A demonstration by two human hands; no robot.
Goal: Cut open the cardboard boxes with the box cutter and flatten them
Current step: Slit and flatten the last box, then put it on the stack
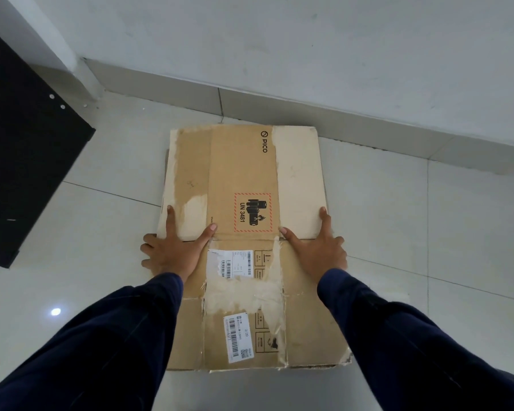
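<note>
**Both hands spread flat on the collapsed cardboard box**

At the bottom of the frame, 2 dark blue sleeves: left sleeve (95, 345) from the lower left corner, right sleeve (413, 345) from the lower right, both slanting inward. Between them, the near end of a flattened cardboard box (241, 173), flat on glossy pale floor tiles (398, 232) in the middle of the frame. On that near panel, a white barcode label (236, 336) marked 2/20, then a ragged pale patch (244, 295), then a 2nd barcode label (227, 262).

Just beyond, at the cross crease in mid-frame, the left hand (175, 250) and the right hand (318, 247), each opened wide, fingers straight, palm down and pressing on the cardboard, holding nothing. Thumbs angled toward each other near the crease. Forefingers laid on the far panel close to its side edges. Outer fingers of the left hand past the box's left edge.

Between the hands and slightly farther up, a red-hatched UN 3481 battery mark (252, 212). Near the far edge, a PICO logo (264, 142), with pale bands down both sides of that panel.

Beyond the box, a grey baseboard (309, 111) slanting across the frame, and a white wall (279, 40) above it. At the upper left, a black panel (27, 143).
</note>
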